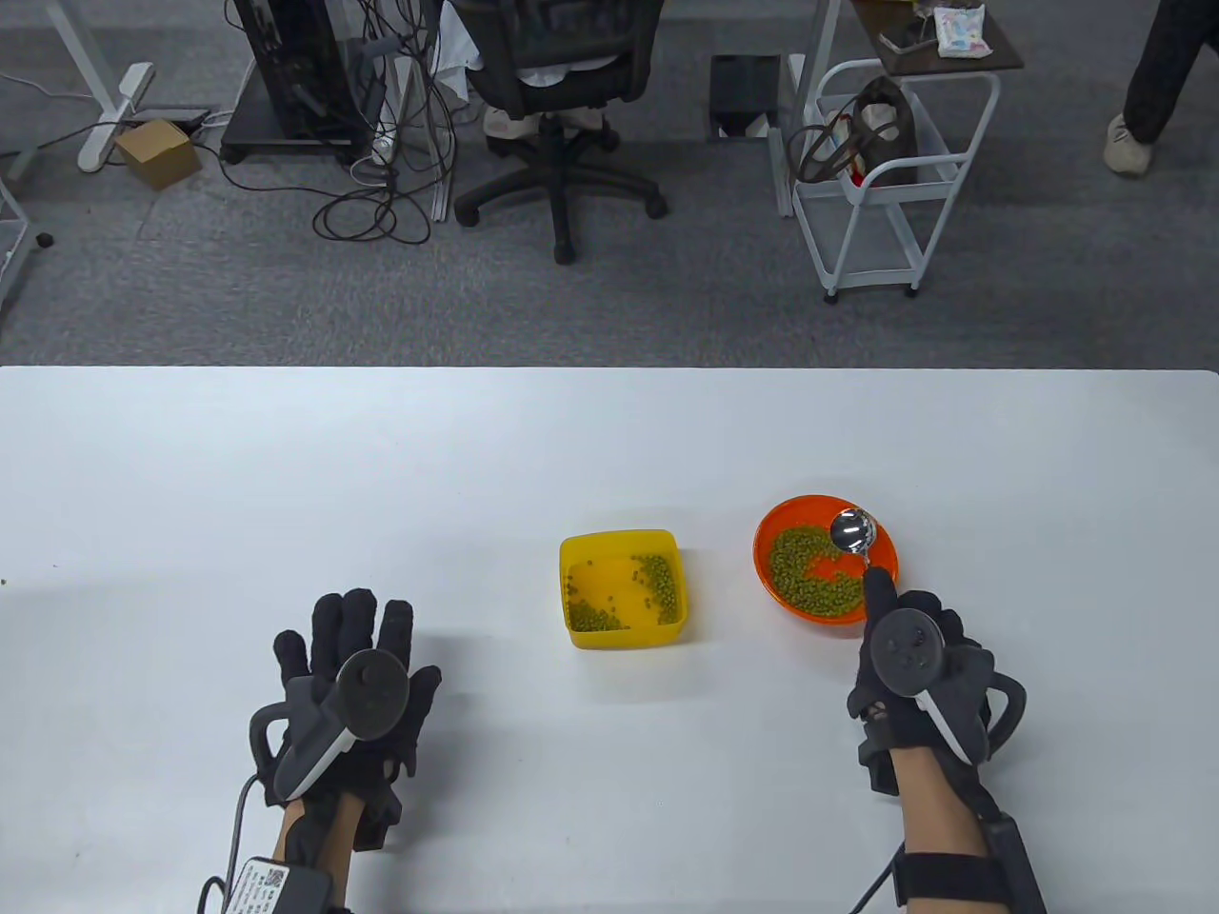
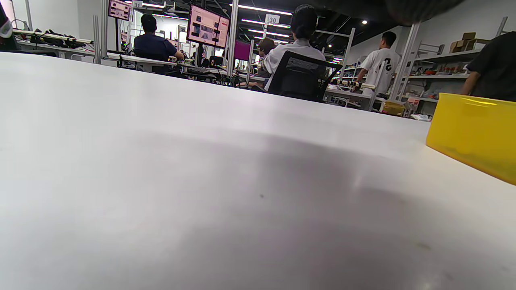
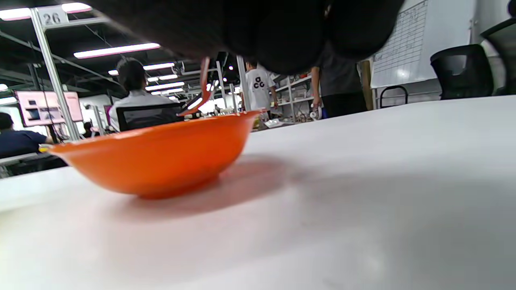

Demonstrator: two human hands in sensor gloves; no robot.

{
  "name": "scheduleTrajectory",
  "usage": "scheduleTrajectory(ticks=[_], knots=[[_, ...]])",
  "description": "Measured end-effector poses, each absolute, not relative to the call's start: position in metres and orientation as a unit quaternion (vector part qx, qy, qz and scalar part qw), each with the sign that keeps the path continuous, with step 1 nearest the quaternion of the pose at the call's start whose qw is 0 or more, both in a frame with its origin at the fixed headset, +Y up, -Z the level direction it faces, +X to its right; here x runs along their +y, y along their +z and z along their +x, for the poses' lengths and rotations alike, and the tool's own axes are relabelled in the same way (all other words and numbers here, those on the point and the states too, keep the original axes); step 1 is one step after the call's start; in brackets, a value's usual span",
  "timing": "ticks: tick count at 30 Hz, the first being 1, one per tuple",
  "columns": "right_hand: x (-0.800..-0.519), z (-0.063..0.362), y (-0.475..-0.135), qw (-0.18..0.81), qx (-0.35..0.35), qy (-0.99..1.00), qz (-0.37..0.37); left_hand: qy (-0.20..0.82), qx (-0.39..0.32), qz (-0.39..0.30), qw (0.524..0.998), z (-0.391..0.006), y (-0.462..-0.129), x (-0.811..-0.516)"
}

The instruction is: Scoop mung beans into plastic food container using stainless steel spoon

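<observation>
While the white counter [image 1: 286,457] carries everything, the work sits toward its near right side. Left hand [image 1: 348,690] rests flat on the counter, fingers spread and holding nothing, well apart from the spoon and to the left of both vessels. Right hand [image 1: 919,666] holds the spoon's handle, its grip pressed together around it; the exact finger placement is hidden under the tracker, so the pinch itself is probably thumb and forefinger, though that cannot be confirmed.

Just ahead of that grip sits the orange bowl [image 1: 886,557], still holding a good pile of beans [image 1: 809,571]. Left of the grip, near but not touching the bowl, stands the yellow container [image 1: 619,547] with only a scattering of beans [image 1: 657,581] inside, so the task looks early.

Spoon [image 1: 852,531] runs lengthwise away from the grip, its scoop end over the bowl's far right part, appearing empty and just beside the bean pile. The pile lies to the left of the scoop end, and the container further left along the same line, so the right hand is the nearer one for both.
</observation>
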State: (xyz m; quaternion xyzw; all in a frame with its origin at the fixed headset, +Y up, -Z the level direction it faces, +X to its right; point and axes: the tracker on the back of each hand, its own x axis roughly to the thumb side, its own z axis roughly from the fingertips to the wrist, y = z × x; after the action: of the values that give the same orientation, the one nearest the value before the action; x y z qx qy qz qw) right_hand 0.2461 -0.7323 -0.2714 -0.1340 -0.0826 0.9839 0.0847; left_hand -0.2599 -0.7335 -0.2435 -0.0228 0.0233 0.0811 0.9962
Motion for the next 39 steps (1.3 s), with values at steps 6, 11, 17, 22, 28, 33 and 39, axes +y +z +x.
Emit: scheduleTrajectory(ticks=[6,11,17,22,28,33,39], knots=[[-0.733,0.238,-0.273,0.028,-0.069,0.989,-0.132,0.077,0.027,-0.024,0.996,-0.260,-0.243,-0.733],[-0.734,0.237,-0.274,-0.012,-0.059,0.989,-0.136,0.073,0.029,-0.026,0.997,-0.260,-0.243,-0.733],[-0.732,0.235,-0.276,-0.044,-0.066,0.985,-0.152,0.074,0.030,-0.026,0.996,-0.260,-0.244,-0.733],[-0.729,0.231,-0.276,-0.083,-0.059,0.983,-0.155,0.075,0.030,-0.026,0.996,-0.260,-0.244,-0.733],[-0.716,0.227,-0.275,-0.059,-0.014,0.990,-0.126,0.075,0.031,-0.026,0.996,-0.260,-0.244,-0.733],[-0.716,0.224,-0.272,0.043,0.027,0.995,-0.084,0.073,0.028,-0.027,0.997,-0.260,-0.244,-0.733],[-0.730,0.228,-0.277,0.124,0.031,0.989,-0.079,0.076,0.027,-0.026,0.996,-0.260,-0.244,-0.733]])
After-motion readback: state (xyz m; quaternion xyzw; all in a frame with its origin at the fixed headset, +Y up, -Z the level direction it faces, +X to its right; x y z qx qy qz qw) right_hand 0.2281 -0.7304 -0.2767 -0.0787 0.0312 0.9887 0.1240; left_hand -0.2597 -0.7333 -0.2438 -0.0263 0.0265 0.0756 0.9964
